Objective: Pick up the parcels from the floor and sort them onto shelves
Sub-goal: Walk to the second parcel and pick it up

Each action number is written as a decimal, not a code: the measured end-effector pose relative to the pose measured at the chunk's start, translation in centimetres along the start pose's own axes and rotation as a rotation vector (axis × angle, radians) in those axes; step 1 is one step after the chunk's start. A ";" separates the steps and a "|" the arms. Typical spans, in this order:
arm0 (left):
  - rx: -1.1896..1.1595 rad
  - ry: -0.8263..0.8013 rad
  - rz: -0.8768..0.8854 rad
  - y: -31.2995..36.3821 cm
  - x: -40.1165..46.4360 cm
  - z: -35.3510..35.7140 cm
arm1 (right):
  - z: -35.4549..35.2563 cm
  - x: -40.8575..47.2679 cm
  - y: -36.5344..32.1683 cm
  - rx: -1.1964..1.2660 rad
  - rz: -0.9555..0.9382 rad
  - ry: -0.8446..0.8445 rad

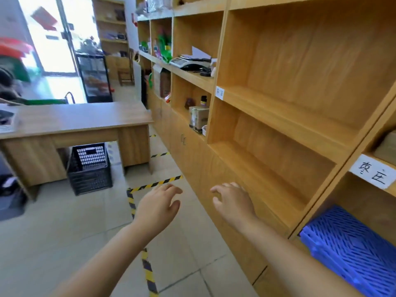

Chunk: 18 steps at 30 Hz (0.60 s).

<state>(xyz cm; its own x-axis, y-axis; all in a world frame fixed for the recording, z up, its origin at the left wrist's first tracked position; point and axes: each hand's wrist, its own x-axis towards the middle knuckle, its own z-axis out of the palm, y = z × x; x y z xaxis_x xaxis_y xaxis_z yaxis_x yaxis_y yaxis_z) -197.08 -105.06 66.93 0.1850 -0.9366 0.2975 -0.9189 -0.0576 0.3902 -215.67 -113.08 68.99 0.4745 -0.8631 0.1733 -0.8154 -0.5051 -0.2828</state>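
Both my hands are held out in front of me, holding nothing. My left hand (158, 205) hovers over the tiled floor with relaxed fingers, above a strip of yellow-black tape (155, 185). My right hand (233, 201) hangs in front of the lower cabinet face of the wooden shelving (278, 123), fingers loosely spread. The two large shelf compartments straight ahead hold nothing. No parcel on the floor is in view.
A wooden desk (70, 121) stands at left with a black plastic crate (90, 168) under it. A blue plastic crate (353, 243) sits in a low compartment at right. Paper labels (374, 171) mark shelf edges. Farther shelves hold a scale (188, 62), boxes and bottles.
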 end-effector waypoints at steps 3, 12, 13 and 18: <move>0.004 0.034 -0.105 -6.5 -1.1 -3.1 | 3.1 3.1 -6.9 0.017 -0.098 -0.024; 0.044 0.143 -0.383 -25.6 -7.4 -11.2 | 12.0 9.1 -27.5 0.057 -0.366 -0.191; 0.052 0.148 -0.418 -27.3 -8.3 -12.1 | 12.8 9.5 -29.6 0.063 -0.398 -0.205; 0.114 0.168 -0.620 -34.2 -13.0 -16.0 | 16.3 10.8 -39.4 0.084 -0.565 -0.293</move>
<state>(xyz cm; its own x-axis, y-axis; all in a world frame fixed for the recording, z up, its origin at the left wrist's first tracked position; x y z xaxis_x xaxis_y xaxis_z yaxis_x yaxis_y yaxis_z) -162.43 -85.39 63.69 0.7361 -0.6519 0.1824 -0.6539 -0.6150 0.4407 -173.04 -102.60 66.61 0.9041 -0.4237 0.0557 -0.3899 -0.8711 -0.2985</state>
